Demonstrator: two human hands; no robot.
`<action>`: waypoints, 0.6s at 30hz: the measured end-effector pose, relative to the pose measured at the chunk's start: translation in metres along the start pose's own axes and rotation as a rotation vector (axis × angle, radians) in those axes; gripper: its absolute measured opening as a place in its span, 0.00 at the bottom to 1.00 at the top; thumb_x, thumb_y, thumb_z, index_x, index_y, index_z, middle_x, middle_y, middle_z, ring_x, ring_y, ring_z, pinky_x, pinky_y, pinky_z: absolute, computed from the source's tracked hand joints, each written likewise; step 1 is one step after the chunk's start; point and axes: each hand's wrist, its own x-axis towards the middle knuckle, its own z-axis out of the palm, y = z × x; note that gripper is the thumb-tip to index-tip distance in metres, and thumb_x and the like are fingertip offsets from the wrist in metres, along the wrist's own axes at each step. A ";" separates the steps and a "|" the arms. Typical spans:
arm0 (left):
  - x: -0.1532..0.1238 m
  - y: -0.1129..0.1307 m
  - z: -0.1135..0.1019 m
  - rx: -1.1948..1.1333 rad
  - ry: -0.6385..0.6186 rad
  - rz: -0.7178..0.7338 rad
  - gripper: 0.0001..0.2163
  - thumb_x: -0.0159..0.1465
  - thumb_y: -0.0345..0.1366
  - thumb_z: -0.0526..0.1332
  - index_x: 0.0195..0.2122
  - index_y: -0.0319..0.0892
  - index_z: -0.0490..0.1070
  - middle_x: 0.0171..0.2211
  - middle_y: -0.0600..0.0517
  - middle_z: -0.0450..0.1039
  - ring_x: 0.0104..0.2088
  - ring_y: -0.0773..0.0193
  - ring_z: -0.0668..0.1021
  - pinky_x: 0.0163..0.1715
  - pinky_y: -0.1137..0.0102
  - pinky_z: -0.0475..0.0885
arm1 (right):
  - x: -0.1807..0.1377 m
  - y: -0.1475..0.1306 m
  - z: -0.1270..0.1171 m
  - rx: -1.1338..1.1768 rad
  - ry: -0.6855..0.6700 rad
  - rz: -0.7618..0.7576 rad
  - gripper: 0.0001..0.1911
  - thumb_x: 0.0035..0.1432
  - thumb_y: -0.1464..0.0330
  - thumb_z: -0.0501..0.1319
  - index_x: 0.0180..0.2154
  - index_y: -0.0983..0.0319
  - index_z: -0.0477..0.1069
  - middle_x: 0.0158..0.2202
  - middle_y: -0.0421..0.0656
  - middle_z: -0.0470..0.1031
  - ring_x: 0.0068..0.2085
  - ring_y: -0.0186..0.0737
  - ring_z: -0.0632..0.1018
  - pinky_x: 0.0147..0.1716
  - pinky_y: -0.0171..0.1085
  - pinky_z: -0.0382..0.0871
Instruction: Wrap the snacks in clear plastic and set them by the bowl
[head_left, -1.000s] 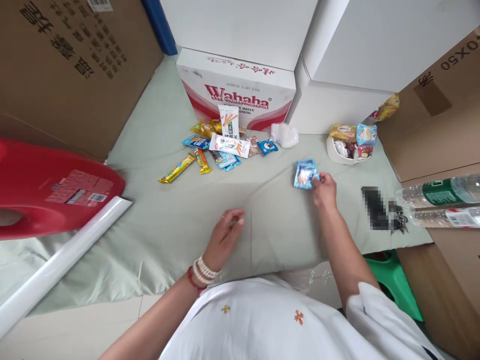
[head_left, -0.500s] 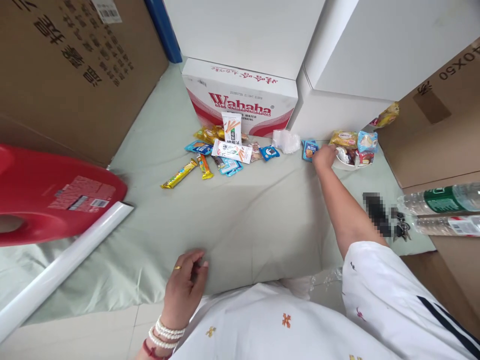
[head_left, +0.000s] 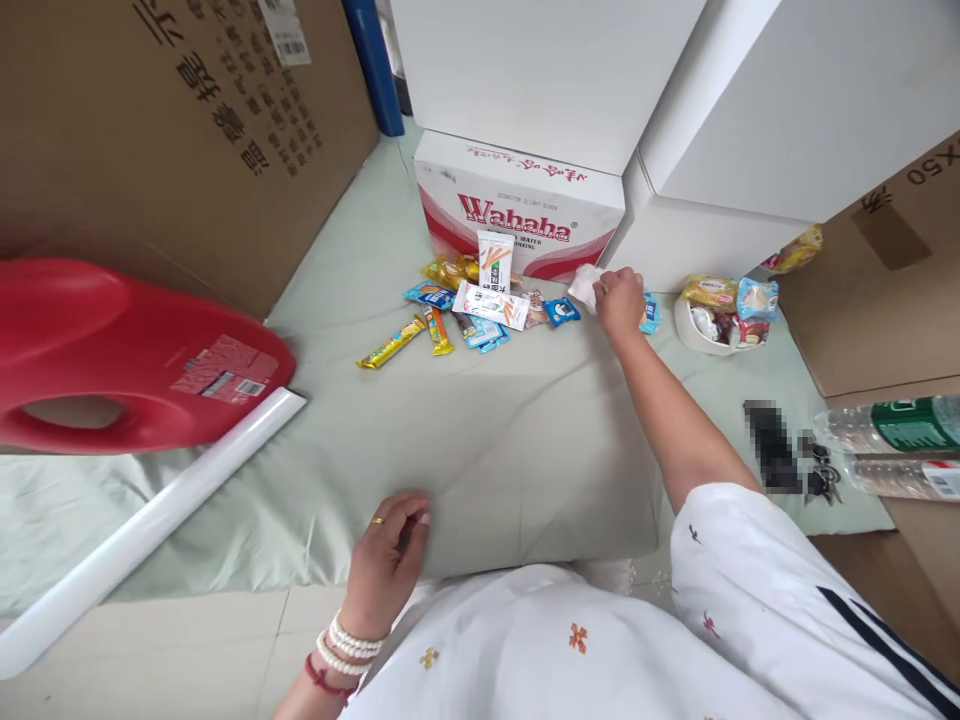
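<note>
My right hand [head_left: 619,299] reaches far forward and pinches a crumpled white plastic wrapper [head_left: 583,285] in front of the red-and-white Wahaha carton [head_left: 525,200]. A small blue snack packet [head_left: 650,313] lies on the green cloth just right of that hand. A pile of several snack packets [head_left: 480,302] sits to its left. My left hand [head_left: 390,548], with a ring and bead bracelets, rests on the near edge of the green cloth [head_left: 487,440], fingers curled, nothing seen in them.
A white bowl [head_left: 691,336] of snacks stands at the right. A blurred dark object [head_left: 772,458], keys [head_left: 821,476] and two bottles [head_left: 892,426] lie further right. A red plastic stool [head_left: 112,350] and white roll [head_left: 150,520] lie left. Cardboard boxes [head_left: 187,130] and white boxes [head_left: 787,110] surround the cloth.
My right hand carried the blue packet forward, set it down near the bowl, then moved left onto the white wrapper. My left hand drew back to the cloth's near edge.
</note>
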 end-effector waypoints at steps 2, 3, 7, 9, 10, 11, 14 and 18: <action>0.000 0.003 -0.003 -0.071 0.009 -0.066 0.09 0.70 0.41 0.58 0.43 0.44 0.76 0.42 0.48 0.77 0.42 0.61 0.80 0.40 0.68 0.75 | -0.013 0.003 -0.015 0.241 0.099 0.035 0.08 0.63 0.65 0.61 0.39 0.62 0.77 0.47 0.51 0.73 0.49 0.49 0.71 0.47 0.44 0.69; 0.001 0.005 -0.004 -0.107 0.011 -0.098 0.10 0.70 0.42 0.58 0.42 0.45 0.76 0.42 0.48 0.77 0.41 0.61 0.79 0.39 0.69 0.74 | -0.025 0.004 -0.023 0.416 0.116 0.075 0.09 0.62 0.62 0.63 0.38 0.61 0.76 0.45 0.49 0.73 0.44 0.45 0.72 0.42 0.42 0.70; 0.021 0.026 0.001 -0.281 -0.060 -0.222 0.14 0.69 0.49 0.58 0.40 0.44 0.76 0.37 0.50 0.75 0.35 0.63 0.76 0.34 0.69 0.72 | -0.104 -0.001 -0.050 1.212 -0.186 0.378 0.17 0.53 0.53 0.70 0.34 0.58 0.73 0.31 0.39 0.69 0.24 0.31 0.62 0.20 0.31 0.56; 0.038 0.042 0.008 -0.403 -0.122 -0.296 0.17 0.68 0.52 0.58 0.41 0.44 0.76 0.34 0.51 0.74 0.31 0.64 0.74 0.32 0.70 0.70 | -0.153 -0.010 -0.053 1.419 -0.402 0.514 0.19 0.44 0.56 0.75 0.34 0.58 0.75 0.27 0.37 0.68 0.22 0.28 0.57 0.17 0.29 0.49; 0.047 0.050 0.013 -0.473 -0.150 -0.329 0.18 0.68 0.53 0.59 0.42 0.44 0.75 0.34 0.51 0.74 0.31 0.64 0.73 0.31 0.70 0.70 | -0.176 -0.015 -0.052 1.468 -0.491 0.570 0.19 0.43 0.57 0.76 0.35 0.59 0.77 0.25 0.37 0.68 0.22 0.28 0.56 0.16 0.29 0.48; 0.056 0.058 0.018 -0.545 -0.167 -0.350 0.19 0.67 0.55 0.60 0.44 0.43 0.75 0.35 0.50 0.74 0.33 0.63 0.74 0.32 0.69 0.71 | -0.197 -0.020 -0.050 1.506 -0.542 0.615 0.19 0.42 0.57 0.76 0.34 0.60 0.77 0.24 0.37 0.66 0.21 0.27 0.55 0.16 0.29 0.46; 0.081 0.078 0.037 -0.724 -0.218 -0.364 0.24 0.62 0.58 0.64 0.49 0.43 0.73 0.44 0.47 0.75 0.41 0.59 0.76 0.34 0.68 0.74 | -0.244 -0.038 -0.045 1.557 -0.619 0.696 0.18 0.44 0.56 0.76 0.30 0.61 0.77 0.20 0.34 0.59 0.21 0.27 0.53 0.16 0.28 0.44; 0.096 0.093 0.061 -0.849 -0.319 -0.411 0.28 0.54 0.57 0.71 0.48 0.41 0.74 0.42 0.47 0.76 0.38 0.61 0.76 0.31 0.70 0.72 | -0.266 -0.052 -0.045 1.485 -0.713 0.625 0.19 0.47 0.55 0.76 0.34 0.61 0.77 0.19 0.32 0.57 0.21 0.26 0.54 0.17 0.29 0.46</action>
